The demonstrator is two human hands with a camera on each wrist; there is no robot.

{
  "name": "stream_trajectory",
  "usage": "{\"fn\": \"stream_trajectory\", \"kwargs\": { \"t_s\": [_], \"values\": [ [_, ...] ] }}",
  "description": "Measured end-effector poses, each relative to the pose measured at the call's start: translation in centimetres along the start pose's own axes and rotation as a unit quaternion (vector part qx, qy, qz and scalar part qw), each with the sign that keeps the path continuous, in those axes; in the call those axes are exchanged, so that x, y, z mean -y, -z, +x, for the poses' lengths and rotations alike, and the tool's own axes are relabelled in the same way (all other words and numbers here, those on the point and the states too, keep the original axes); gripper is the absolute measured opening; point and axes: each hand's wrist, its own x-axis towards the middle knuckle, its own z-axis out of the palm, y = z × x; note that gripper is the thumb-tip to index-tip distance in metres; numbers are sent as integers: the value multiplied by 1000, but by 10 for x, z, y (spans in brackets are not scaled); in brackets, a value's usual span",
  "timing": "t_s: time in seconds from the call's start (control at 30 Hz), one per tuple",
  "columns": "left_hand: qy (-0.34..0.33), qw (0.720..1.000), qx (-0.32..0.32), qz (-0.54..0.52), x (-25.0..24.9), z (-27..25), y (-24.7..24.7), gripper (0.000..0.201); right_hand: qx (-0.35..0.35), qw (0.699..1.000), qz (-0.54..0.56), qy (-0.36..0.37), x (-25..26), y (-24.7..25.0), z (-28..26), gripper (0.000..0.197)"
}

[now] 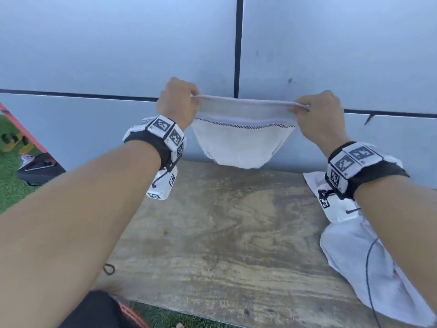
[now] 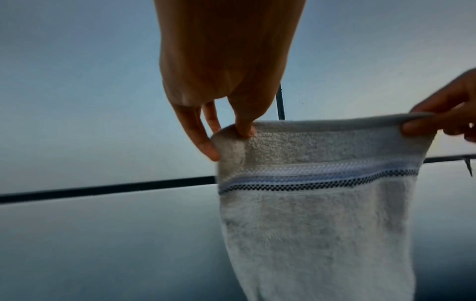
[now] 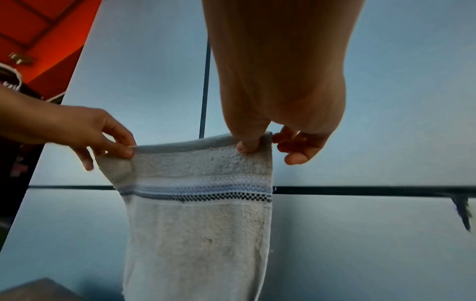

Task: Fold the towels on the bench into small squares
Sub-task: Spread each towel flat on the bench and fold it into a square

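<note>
A small white towel [image 1: 241, 143] with a blue and black checked stripe hangs in the air above the back of the wooden bench [image 1: 224, 233]. My left hand [image 1: 177, 102] pinches its top left corner and my right hand [image 1: 316, 114] pinches its top right corner, so the top hem is stretched level between them. In the left wrist view the towel [image 2: 322, 224] hangs down from the thumb and fingers [image 2: 244, 126]. In the right wrist view the towel [image 3: 201, 234] hangs straight under my thumb [image 3: 247, 144]. More white towels [image 1: 378, 268] lie crumpled at the bench's right end.
A grey panelled wall [image 1: 118, 55] stands close behind the bench. Green turf [image 1: 9, 181], a dark bag [image 1: 40, 169] and an orange frame [image 1: 21, 129] lie left of the bench. A thin dark cable [image 1: 369, 268] runs over the towels at the right.
</note>
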Motion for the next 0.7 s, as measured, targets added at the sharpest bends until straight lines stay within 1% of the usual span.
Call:
{"fn": "stream_trajectory", "kwargs": {
  "t_s": [0.07,0.13,0.2,0.27,0.33,0.4,0.43,0.5,0.57,0.63,0.7],
  "values": [
    [0,1000,3,7,1,4,3,17,6,1000,-17,6,1,0,6,30],
    [18,999,14,-35,1,3,4,13,19,1000,-21,-5,4,-1,9,28],
    [50,994,31,-94,0,2,4,11,31,999,-23,-17,4,0,10,31],
    [74,982,47,-166,-1,1,4,11,46,998,-29,-33,3,3,10,33],
    [99,965,49,-239,-6,-1,6,9,63,996,-18,-54,4,4,11,33],
    [115,952,31,-283,-8,1,6,6,78,994,30,-77,5,4,14,27],
    [116,949,17,-293,-8,2,6,6,73,992,54,-85,6,4,15,23],
    [90,960,-15,-264,-5,5,8,10,57,992,81,-79,7,5,15,24],
    [49,977,-24,-206,-2,2,13,12,46,994,82,-60,8,7,11,27],
    [12,988,-8,-154,2,-5,18,13,52,996,50,-50,7,9,4,29],
    [-11,993,24,-113,10,-16,22,17,54,997,23,-42,3,8,-5,27]
  ]
}}
